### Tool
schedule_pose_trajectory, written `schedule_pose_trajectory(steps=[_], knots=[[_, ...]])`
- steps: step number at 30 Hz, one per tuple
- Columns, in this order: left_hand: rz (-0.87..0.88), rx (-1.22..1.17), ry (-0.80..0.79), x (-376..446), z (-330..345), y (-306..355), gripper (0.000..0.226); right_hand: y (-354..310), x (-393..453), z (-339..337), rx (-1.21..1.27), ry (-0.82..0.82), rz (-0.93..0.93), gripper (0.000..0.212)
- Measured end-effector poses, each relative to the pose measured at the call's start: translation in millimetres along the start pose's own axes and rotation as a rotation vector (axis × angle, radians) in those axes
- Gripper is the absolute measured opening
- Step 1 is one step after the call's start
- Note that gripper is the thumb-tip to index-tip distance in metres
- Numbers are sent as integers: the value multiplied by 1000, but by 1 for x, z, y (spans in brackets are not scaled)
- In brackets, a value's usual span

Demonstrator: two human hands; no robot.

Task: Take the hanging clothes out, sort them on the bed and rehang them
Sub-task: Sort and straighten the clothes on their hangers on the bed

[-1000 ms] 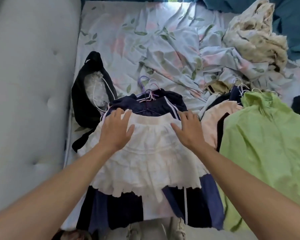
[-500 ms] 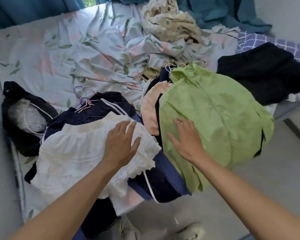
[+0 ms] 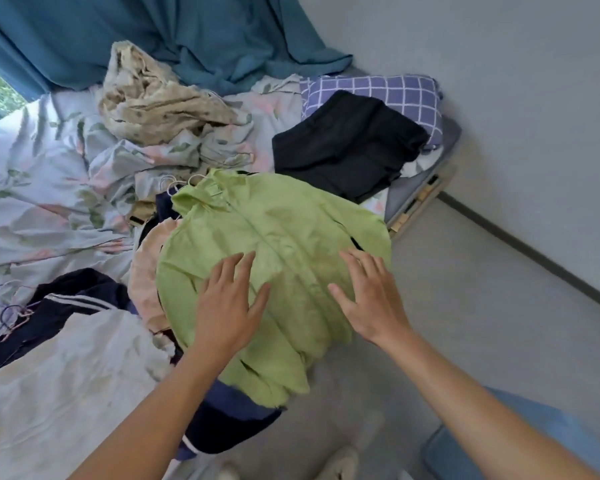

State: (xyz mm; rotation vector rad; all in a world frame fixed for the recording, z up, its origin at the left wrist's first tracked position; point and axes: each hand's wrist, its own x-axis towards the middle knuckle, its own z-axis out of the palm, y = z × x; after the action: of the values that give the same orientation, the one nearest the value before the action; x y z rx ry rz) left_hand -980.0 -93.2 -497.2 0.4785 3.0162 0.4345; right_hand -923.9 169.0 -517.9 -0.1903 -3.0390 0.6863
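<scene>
A light green jacket (image 3: 278, 237) on a hanger lies on top of a clothes pile at the bed's near edge. My left hand (image 3: 227, 303) lies flat on its lower middle with fingers spread. My right hand (image 3: 371, 296) rests flat on its right side. Under the jacket's left edge peeks a pale pink garment (image 3: 146, 275). A white ruffled skirt (image 3: 59, 375) lies at the lower left over a navy garment (image 3: 73, 296) with white stripes. Purple and pink hanger hooks (image 3: 9, 311) stick out at the far left.
A black garment (image 3: 343, 147) lies at the bed's far right near a purple checked pillow (image 3: 388, 91). A beige crumpled cloth (image 3: 153, 98) sits on the floral bedding (image 3: 42, 188). Teal curtains (image 3: 153, 32) hang behind. Grey floor (image 3: 465, 271) and wall lie to the right.
Both hands moved right, off the white skirt and onto the green jacket. My view has swung right, showing more floor and wall.
</scene>
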Motion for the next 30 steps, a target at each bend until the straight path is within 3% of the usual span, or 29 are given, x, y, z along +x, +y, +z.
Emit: schedule_pose_trajectory(steps=[6, 21, 30], knots=[[28, -10, 8, 79, 31, 58, 66, 70, 58, -21, -21, 15, 26, 70], [-185, -99, -86, 262, 119, 76, 66, 178, 261, -30, -25, -118, -53, 68], [-288, -50, 0, 432, 160, 73, 66, 236, 481, 0, -82, -160, -205, 63]])
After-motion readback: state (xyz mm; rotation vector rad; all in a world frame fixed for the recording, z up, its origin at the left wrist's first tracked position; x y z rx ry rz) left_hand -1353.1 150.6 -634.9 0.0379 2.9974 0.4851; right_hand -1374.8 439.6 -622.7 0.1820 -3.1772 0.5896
